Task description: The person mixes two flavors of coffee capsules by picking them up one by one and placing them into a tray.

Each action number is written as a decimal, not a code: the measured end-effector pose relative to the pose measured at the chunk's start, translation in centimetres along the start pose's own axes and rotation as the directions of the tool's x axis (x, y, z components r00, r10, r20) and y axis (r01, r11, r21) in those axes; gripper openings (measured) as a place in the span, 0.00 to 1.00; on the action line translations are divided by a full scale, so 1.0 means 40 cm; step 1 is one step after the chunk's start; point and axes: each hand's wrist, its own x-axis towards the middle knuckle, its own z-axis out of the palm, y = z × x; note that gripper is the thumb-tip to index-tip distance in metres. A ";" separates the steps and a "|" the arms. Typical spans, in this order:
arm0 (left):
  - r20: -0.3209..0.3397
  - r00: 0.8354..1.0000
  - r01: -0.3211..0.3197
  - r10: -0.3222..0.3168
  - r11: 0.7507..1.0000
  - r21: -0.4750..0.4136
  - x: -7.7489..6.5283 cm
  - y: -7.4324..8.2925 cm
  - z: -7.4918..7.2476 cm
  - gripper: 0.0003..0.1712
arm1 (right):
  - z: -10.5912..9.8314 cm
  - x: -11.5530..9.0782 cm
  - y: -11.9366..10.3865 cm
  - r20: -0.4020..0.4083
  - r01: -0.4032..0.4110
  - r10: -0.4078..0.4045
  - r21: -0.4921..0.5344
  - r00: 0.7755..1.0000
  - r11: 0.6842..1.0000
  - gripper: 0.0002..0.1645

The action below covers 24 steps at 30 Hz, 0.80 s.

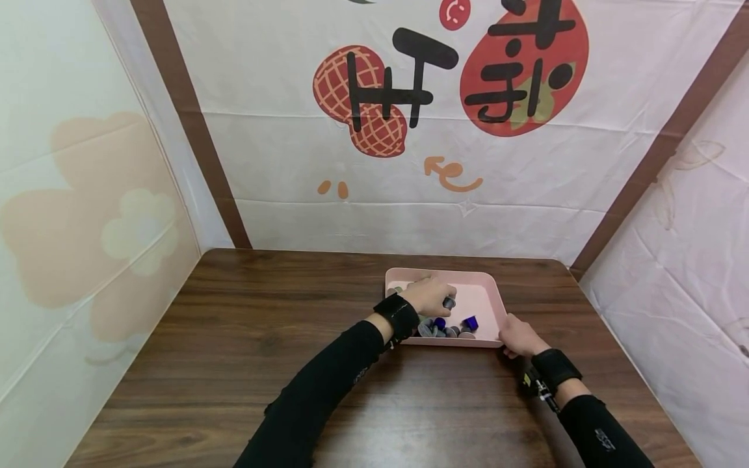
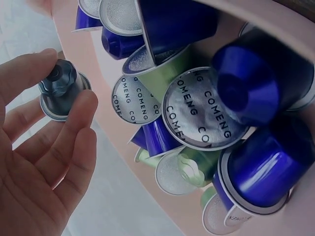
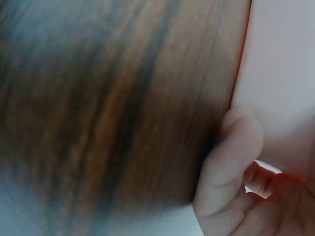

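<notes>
My left hand (image 1: 429, 297) is over the pink tray (image 1: 478, 294), pinching a dark grey coffee capsule (image 2: 61, 91) between thumb and fingers. In the left wrist view its fluted end points up and a rim shows below. Beside that hand lie several capsules in a heap: blue ones (image 2: 268, 164), green ones (image 2: 165, 73) and some with silver printed lids (image 2: 204, 110) facing out. At the tray's front right corner, my right hand (image 1: 523, 336) grips the edge. The right wrist view shows a bent digit (image 3: 231, 157) against the tray's outer wall (image 3: 275, 88).
The tray stands on a brown wood-grain table (image 1: 281, 325), toward its far right side. A white printed cloth (image 1: 263, 162) hangs behind the table, with more cloth at both sides. A blue capsule (image 1: 470, 323) lies near the tray's front wall.
</notes>
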 end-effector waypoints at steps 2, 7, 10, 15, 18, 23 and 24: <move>0.007 1.000 0.004 -0.004 1.000 -0.002 -0.001 0.002 -0.002 0.11 | 0.002 0.001 0.000 0.000 0.002 -0.002 -0.002 1.000 1.000 0.22; 0.002 1.000 -0.005 0.005 0.999 -0.043 0.000 -0.004 -0.001 0.20 | 0.005 0.004 -0.001 -0.001 0.003 -0.003 -0.005 1.000 1.000 0.23; -0.031 0.999 -0.047 0.044 0.996 -0.080 -0.001 -0.020 -0.004 0.19 | 0.005 0.006 -0.003 -0.005 0.005 -0.005 -0.008 1.000 1.000 0.23; -0.064 0.996 -0.074 0.064 0.980 -0.184 -0.036 -0.060 -0.032 0.09 | 0.003 0.007 -0.006 -0.010 -0.001 0.001 -0.009 1.000 1.000 0.23; -0.061 0.998 -0.036 0.026 0.986 -0.166 -0.070 -0.089 -0.050 0.09 | 0.001 0.006 -0.007 -0.005 -0.009 0.009 -0.015 1.000 1.000 0.24; -0.062 0.997 0.032 -0.043 0.986 -0.162 -0.121 -0.146 -0.058 0.16 | -0.001 0.004 -0.003 0.013 -0.022 0.022 -0.024 1.000 0.999 0.26; -0.058 0.997 0.047 -0.058 0.983 -0.175 -0.129 -0.158 -0.057 0.11 | -0.001 0.004 -0.002 0.017 -0.022 0.023 -0.025 1.000 0.999 0.26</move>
